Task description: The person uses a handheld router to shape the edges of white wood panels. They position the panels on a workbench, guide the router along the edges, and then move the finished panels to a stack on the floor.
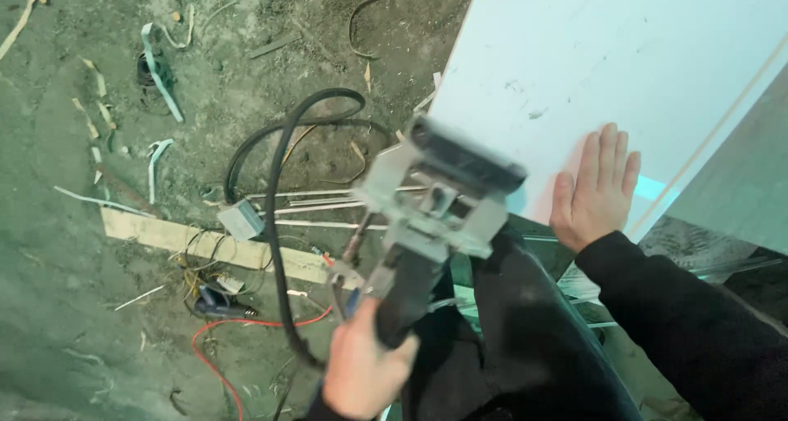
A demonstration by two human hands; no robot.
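Grey metal power tool (439, 195), centre of scene, black handle gripped in closed fingers of left hand (361, 372); black cable (277, 224) loops far-left over dirt floor (57, 306). Right hand (593, 187) lies flat, fingers extended together, on white panel (591, 52). Red wire (217, 339) near-left.

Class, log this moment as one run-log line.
left hand: grips power tool | right hand: flat on white panel | black cable: trails over floor
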